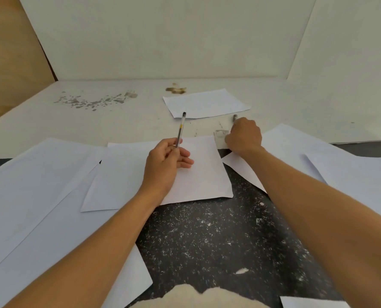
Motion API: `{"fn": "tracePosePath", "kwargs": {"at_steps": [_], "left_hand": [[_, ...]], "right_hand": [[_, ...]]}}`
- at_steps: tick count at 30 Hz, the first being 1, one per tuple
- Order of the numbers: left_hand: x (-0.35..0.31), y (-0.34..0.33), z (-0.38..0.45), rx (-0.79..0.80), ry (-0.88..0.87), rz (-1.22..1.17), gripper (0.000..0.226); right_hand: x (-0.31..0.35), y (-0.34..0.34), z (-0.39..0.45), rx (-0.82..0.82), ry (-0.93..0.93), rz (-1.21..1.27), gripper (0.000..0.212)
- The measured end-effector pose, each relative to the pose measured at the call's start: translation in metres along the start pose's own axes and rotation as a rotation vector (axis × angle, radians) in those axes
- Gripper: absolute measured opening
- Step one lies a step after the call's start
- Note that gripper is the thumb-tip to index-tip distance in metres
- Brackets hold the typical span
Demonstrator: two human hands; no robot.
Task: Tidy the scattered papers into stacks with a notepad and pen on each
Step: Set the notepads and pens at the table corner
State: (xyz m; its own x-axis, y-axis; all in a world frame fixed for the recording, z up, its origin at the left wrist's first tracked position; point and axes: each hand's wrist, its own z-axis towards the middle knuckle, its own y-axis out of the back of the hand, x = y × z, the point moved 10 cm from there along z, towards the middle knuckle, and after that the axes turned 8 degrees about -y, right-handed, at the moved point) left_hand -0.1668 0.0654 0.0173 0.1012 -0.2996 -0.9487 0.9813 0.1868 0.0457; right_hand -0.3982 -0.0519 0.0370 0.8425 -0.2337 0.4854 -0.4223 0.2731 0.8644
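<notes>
My left hand pinches a clear pen with a black cap, its tip pointing up and away, above a white sheet in the middle. My right hand is curled round a second pen, of which only the dark end shows past the knuckles. White sheets lie scattered: a large overlapping group at the left, more at the right, and one farther back. No notepad is visible.
The surface is a dark speckled top near me and a stained white board beyond it. White walls close the back and right, a brown panel the left. A paper corner shows at the bottom right.
</notes>
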Motion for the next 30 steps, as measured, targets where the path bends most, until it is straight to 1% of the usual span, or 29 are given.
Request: {"fn": "tracePosePath", "kwargs": {"at_steps": [3,4,7,8,10,11,13,14,16,18,20,23,25,26,27,30], "left_hand": [[-0.003,0.000,-0.001,-0.011,-0.022,-0.017,0.026],[-0.004,0.000,-0.001,-0.015,-0.027,-0.015,0.026],[-0.005,0.004,-0.001,-0.052,-0.040,-0.005,0.024],[-0.005,0.006,-0.001,-0.071,-0.051,0.003,0.023],[-0.006,0.010,-0.001,-0.107,-0.073,0.039,0.018],[-0.007,0.011,-0.002,-0.118,-0.074,0.066,0.016],[-0.006,0.014,-0.003,-0.134,-0.057,0.110,0.012],[-0.005,0.015,-0.002,-0.136,-0.045,0.115,0.011],[-0.004,0.013,0.000,-0.120,-0.017,0.102,0.013],[-0.006,0.008,0.002,-0.074,0.027,0.095,0.014],[-0.005,0.001,0.005,-0.014,0.113,0.049,0.013],[-0.003,-0.012,0.007,0.087,0.289,-0.166,0.007],[-0.005,-0.014,0.007,0.100,0.361,-0.300,0.007],[-0.007,-0.013,0.005,0.093,0.375,-0.325,0.007],[-0.009,-0.010,0.004,0.083,0.368,-0.289,0.007],[-0.018,-0.001,0.002,0.082,0.261,0.019,0.015]], "right_hand": [[0.009,0.004,-0.003,0.005,0.031,-0.058,0.015],[0.010,0.006,-0.004,0.005,0.027,-0.048,0.015],[0.006,0.014,-0.007,0.031,-0.046,0.087,0.011],[0.005,0.014,-0.010,0.063,-0.069,0.154,0.014],[0.005,0.014,-0.023,0.136,-0.090,0.330,0.009],[0.005,0.014,-0.034,0.183,-0.097,0.438,0.011],[0.005,0.009,-0.061,0.311,-0.104,0.604,0.015],[0.006,0.008,-0.077,0.374,-0.098,0.653,0.014],[0.007,0.010,-0.103,0.442,-0.071,0.699,0.011],[0.005,0.023,-0.123,0.432,-0.046,0.727,0.008],[0.001,0.037,-0.132,0.393,-0.040,0.745,0.007],[-0.009,0.061,-0.136,0.325,-0.065,0.792,0.006],[-0.016,0.077,-0.138,0.278,-0.076,0.840,0.006],[-0.019,0.084,-0.138,0.261,-0.080,0.862,0.006],[-0.022,0.090,-0.139,0.246,-0.083,0.878,0.007],[-0.027,0.107,-0.141,0.216,-0.078,0.882,0.007]]}}
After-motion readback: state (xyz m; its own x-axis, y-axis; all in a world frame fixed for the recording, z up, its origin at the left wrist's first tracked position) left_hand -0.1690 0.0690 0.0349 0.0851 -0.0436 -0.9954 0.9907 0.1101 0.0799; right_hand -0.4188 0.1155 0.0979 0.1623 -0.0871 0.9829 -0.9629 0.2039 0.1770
